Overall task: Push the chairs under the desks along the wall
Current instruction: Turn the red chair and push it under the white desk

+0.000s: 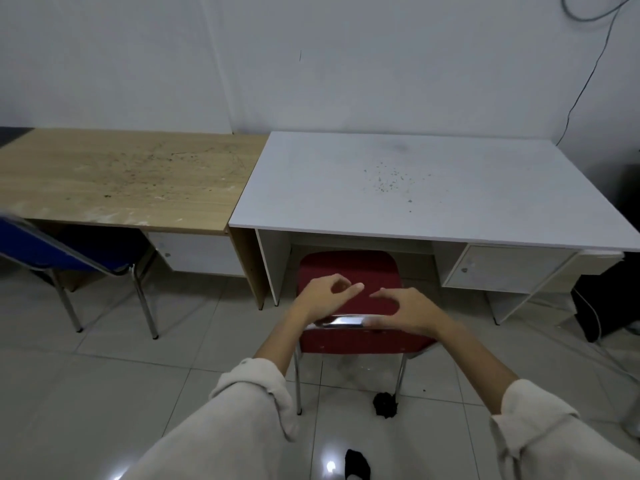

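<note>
A red chair (349,271) with chrome legs stands in front of the white desk (415,188), its seat front just under the desk edge. Both my hands hover over the chrome top rail of its backrest (341,321). My left hand (323,301) has loosely curled fingers and holds nothing. My right hand (407,310) is beside it, fingers apart, its heel over the rail. A blue chair (65,252) stands at the left, angled, partly under the wooden desk (121,181). Both desks are against the wall.
The white desk has a cupboard unit (502,268) on its right side. A black box (609,299) with cables sits on the floor at the far right. A dark clump (385,405) lies by the red chair's rear leg. My black-socked foot (356,465) is on the tiles.
</note>
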